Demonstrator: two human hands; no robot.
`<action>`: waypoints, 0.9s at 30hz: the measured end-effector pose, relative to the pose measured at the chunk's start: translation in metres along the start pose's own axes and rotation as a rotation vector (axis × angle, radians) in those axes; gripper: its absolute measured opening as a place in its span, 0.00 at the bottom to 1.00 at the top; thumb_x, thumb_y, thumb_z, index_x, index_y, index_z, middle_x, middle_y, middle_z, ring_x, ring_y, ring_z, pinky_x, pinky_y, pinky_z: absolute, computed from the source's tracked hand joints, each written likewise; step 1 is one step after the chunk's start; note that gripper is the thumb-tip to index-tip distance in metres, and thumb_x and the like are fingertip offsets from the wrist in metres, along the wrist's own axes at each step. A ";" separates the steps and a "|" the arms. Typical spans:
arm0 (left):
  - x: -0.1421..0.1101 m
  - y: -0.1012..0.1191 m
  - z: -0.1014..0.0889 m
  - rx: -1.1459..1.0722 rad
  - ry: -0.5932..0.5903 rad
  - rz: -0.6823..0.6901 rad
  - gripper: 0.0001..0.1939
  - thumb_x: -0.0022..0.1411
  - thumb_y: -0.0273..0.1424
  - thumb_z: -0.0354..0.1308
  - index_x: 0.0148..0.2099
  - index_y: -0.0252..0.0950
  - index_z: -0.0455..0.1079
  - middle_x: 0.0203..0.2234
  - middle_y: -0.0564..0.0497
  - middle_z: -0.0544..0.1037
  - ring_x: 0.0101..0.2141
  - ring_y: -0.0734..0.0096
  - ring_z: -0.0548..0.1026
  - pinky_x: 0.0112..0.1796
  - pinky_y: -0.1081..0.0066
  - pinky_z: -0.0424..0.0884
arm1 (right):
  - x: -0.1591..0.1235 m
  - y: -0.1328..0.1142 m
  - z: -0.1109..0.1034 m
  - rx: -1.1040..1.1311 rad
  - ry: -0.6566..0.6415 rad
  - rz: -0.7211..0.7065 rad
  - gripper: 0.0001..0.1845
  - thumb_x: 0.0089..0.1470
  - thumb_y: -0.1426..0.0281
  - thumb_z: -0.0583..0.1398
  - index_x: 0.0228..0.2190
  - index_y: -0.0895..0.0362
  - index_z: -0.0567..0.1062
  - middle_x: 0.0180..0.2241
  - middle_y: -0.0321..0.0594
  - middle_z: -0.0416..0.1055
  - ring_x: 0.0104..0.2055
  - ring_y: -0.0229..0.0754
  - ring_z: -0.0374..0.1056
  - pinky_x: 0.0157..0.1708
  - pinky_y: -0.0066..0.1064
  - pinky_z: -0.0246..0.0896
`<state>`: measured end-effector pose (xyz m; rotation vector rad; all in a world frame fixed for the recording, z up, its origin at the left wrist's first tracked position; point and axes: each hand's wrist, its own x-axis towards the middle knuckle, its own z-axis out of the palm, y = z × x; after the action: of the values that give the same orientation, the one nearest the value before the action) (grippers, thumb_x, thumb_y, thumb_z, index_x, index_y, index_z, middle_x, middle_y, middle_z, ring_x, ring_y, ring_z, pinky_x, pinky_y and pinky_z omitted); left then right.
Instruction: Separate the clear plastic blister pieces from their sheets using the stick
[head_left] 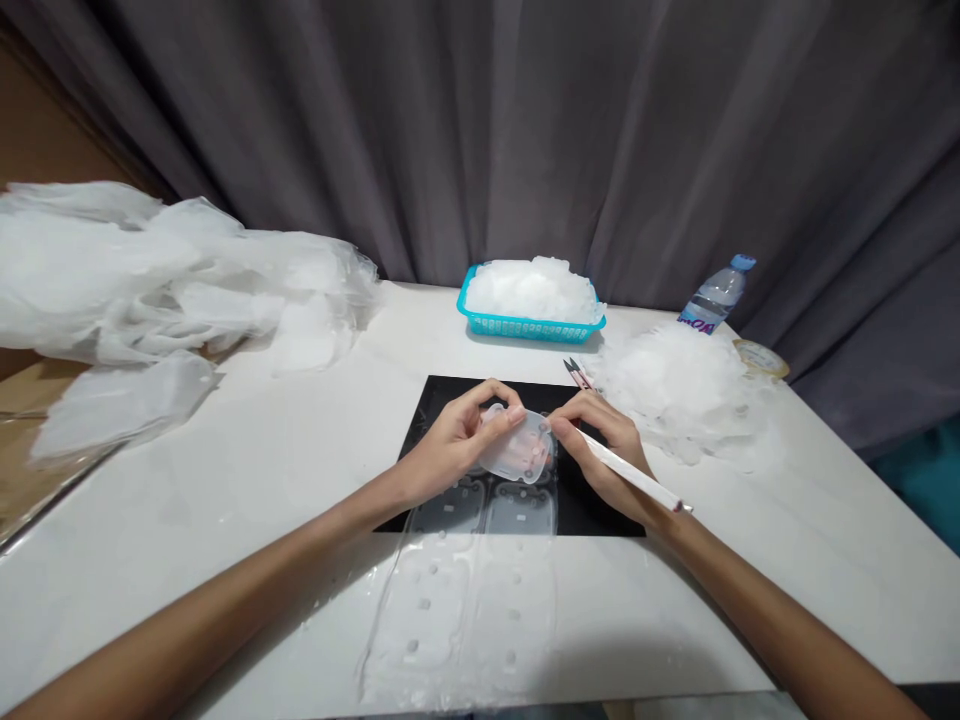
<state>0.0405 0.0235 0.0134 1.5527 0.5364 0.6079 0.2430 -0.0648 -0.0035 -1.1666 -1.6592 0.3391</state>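
Observation:
My left hand (466,435) is closed, its thumb and fingers pinching a translucent, rounded plastic piece (517,455) with small holes near its edge. My right hand (604,440) is also closed, around a slim white pen-like tool (634,472) whose rear end sticks out past the palm. The right fingertips are at the piece's right edge, and the tool's front end is hidden by them. Both hands are over a black mat (589,505). Below them a clear moulded plastic sheet (450,590), with rounded shapes in rows, lies partly on the mat and partly on the white table (285,560).
A blue basket (536,328) heaped with translucent pieces stands at the back. To the right lie a loose pile of clear plastic (675,385), small snips (576,374), a water bottle (716,295) and a tape roll (761,358). Bunched plastic sheets (165,280) cover the left side.

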 end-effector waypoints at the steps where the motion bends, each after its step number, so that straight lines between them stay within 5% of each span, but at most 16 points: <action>1: 0.000 -0.001 0.000 -0.003 -0.007 -0.003 0.16 0.69 0.47 0.61 0.43 0.40 0.66 0.24 0.54 0.76 0.19 0.73 0.71 0.19 0.76 0.61 | 0.000 0.000 0.000 0.001 -0.008 0.003 0.10 0.69 0.65 0.59 0.34 0.52 0.75 0.32 0.38 0.73 0.36 0.44 0.67 0.42 0.40 0.63; 12: 0.001 -0.006 -0.005 -0.003 -0.045 -0.050 0.16 0.70 0.47 0.61 0.43 0.39 0.67 0.21 0.58 0.71 0.19 0.77 0.65 0.21 0.76 0.56 | 0.001 0.002 0.000 0.107 -0.053 0.117 0.10 0.67 0.64 0.61 0.32 0.53 0.76 0.31 0.36 0.70 0.36 0.42 0.65 0.41 0.36 0.60; 18: 0.007 -0.012 -0.024 -0.130 -0.125 -0.066 0.15 0.66 0.40 0.68 0.45 0.36 0.69 0.30 0.51 0.81 0.29 0.71 0.78 0.32 0.73 0.69 | 0.004 0.013 0.004 0.215 -0.037 0.256 0.14 0.66 0.60 0.61 0.31 0.54 0.76 0.32 0.36 0.72 0.36 0.40 0.67 0.41 0.32 0.62; 22: 0.009 -0.010 -0.033 -0.140 -0.069 -0.070 0.17 0.62 0.39 0.70 0.44 0.34 0.71 0.30 0.49 0.83 0.30 0.70 0.79 0.33 0.73 0.70 | 0.010 0.019 0.014 0.291 -0.016 0.349 0.17 0.64 0.55 0.62 0.31 0.55 0.76 0.30 0.35 0.72 0.33 0.40 0.67 0.36 0.29 0.63; 27: 0.006 -0.008 -0.041 -0.067 -0.055 -0.073 0.19 0.65 0.44 0.67 0.46 0.35 0.70 0.31 0.50 0.82 0.34 0.65 0.81 0.38 0.67 0.75 | 0.024 0.020 0.017 0.054 0.035 0.226 0.21 0.67 0.54 0.58 0.29 0.55 0.74 0.26 0.34 0.70 0.29 0.38 0.67 0.30 0.27 0.63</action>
<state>0.0182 0.0590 0.0075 1.4759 0.5242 0.5213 0.2398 -0.0299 -0.0108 -1.3154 -1.4819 0.4999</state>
